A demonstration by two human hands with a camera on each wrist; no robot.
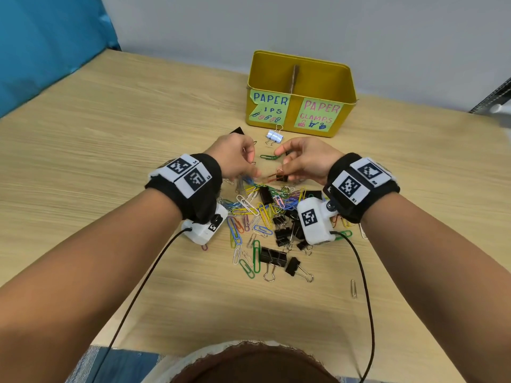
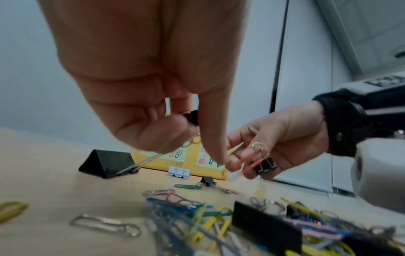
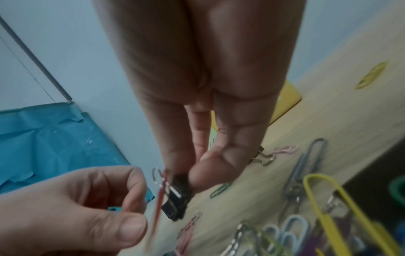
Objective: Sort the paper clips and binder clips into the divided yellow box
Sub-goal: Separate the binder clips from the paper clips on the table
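The yellow box (image 1: 345, 111) stands at the back of the table, with a divider between a left half labelled paper clips and a right half labelled paper clamps. My right hand (image 1: 290, 172) pinches a small black binder clip (image 1: 282, 178) (image 2: 265, 166) with a red paper clip (image 1: 269, 176) (image 3: 161, 195) hooked on it. My left hand (image 1: 253, 170) faces it, fingers curled round another black binder clip (image 2: 191, 117) whose wire handles hang down. Its index tip reaches the red clip's free end. Below both hands lies the mixed pile (image 1: 265, 214) of coloured paper clips and black binder clips.
Just before the box lie a light blue binder clip (image 1: 274, 136), a green paper clip (image 1: 268, 156) and a large black binder clip (image 2: 107, 163). Two bigger black binder clips (image 1: 272, 257) lie at the pile's near edge. One silver clip (image 1: 353, 288) lies apart, front right.
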